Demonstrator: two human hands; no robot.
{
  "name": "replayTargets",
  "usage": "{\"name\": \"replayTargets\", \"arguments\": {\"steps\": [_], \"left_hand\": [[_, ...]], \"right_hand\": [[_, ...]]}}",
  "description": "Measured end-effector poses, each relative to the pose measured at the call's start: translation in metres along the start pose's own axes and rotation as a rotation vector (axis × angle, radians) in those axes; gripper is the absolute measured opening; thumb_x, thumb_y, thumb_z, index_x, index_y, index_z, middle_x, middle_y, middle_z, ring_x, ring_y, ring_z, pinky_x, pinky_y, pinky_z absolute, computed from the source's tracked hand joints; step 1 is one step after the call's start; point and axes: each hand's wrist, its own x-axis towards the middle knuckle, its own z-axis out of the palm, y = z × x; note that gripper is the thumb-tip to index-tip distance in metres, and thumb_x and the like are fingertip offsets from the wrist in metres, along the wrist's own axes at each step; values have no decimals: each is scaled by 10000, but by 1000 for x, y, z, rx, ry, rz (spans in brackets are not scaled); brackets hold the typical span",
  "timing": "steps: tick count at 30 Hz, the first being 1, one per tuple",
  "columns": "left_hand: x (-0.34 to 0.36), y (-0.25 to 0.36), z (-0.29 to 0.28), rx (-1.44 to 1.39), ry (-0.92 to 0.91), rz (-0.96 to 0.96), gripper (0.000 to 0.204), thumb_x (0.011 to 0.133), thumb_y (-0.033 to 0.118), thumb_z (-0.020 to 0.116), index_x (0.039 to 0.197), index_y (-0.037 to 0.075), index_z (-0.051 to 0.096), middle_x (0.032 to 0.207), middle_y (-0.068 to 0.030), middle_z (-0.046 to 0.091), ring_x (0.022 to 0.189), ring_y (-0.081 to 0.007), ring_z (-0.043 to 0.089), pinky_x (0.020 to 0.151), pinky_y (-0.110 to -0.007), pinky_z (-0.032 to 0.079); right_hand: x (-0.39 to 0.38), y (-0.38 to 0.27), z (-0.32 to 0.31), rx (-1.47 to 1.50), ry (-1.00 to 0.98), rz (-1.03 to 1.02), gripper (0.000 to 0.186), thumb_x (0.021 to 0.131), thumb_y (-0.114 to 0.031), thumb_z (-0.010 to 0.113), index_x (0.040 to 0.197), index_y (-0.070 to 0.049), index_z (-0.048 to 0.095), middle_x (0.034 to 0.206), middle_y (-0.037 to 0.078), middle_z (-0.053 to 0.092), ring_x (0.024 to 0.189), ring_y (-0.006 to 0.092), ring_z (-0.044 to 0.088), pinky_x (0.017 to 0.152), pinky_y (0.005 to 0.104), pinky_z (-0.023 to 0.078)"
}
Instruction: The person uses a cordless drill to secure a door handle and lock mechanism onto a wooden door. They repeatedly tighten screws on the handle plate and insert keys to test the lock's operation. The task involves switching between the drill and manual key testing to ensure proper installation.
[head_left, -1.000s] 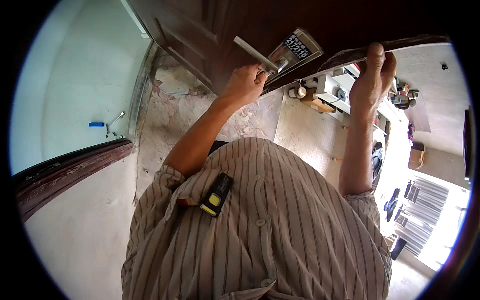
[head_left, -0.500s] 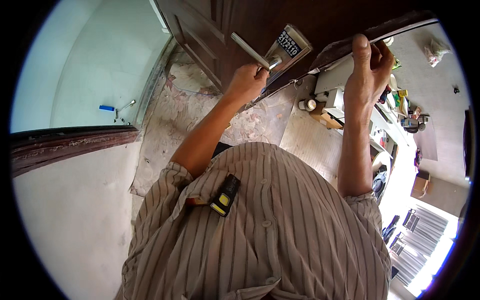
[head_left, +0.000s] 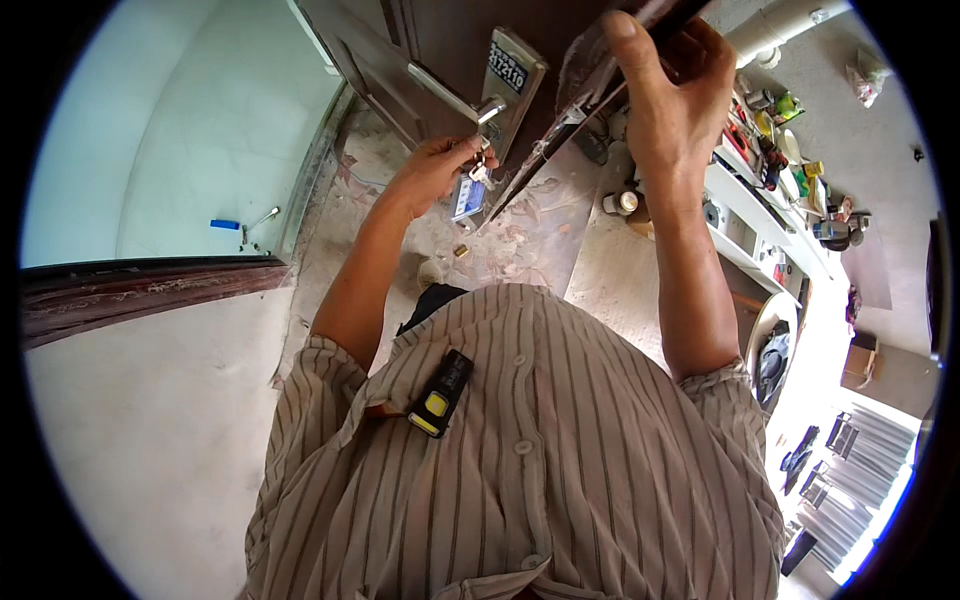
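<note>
A dark brown panelled door [head_left: 560, 45] stands at the top of the head view, with its edge toward me. It bears a metal lever handle [head_left: 445, 92] on a lock plate [head_left: 518, 85]. Below the lever, my left hand [head_left: 432, 178] is closed on a small bunch of keys [head_left: 481, 172], close to the lock. A blue-and-white tag [head_left: 467, 198] hangs under them. Whether a key sits in the lock cannot be made out. My right hand [head_left: 672, 105] grips the door's edge, thumb on the near side and fingers bent round behind it.
A white shelf unit [head_left: 745, 235] crowded with tools and cans is on the right. A can [head_left: 620, 203] stands on the floor near it. On the left ledge lie a blue-handled tool [head_left: 224, 224] and a small metal tool [head_left: 262, 217]. A black light [head_left: 441, 393] is clipped to my shirt.
The door has swung to the left, and both hands have moved left with it. My left hand is lower beside the lever, and the keys and tag now show.
</note>
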Motion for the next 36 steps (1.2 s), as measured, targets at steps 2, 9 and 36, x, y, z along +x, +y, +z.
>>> {"name": "replayTargets", "arguments": {"steps": [2,9,36], "left_hand": [[3,2,2,39,10,-5,325,954,340,581,1054,43,669,913,-29,721,445,-20,291,411,-195,238],[1,-1,18,43,139,51,291,901,313,646,1004,44,687,861,-30,708,631,-53,546,541,-227,421],[20,-25,32,-62,325,307,158,892,155,654,830,12,634,783,-73,636,673,-142,594,606,-261,447]], "right_hand": [[-1,-8,-1,30,2,63,663,760,-333,824,1170,52,472,939,92,599,811,149,575,710,282,492],[1,-20,-2,-81,38,-37,653,716,-282,846,1138,58,482,944,138,639,841,191,605,751,329,510],[-2,-18,-6,-5,45,-7,638,726,-282,843,1113,56,465,927,161,639,853,205,613,766,343,514]]}}
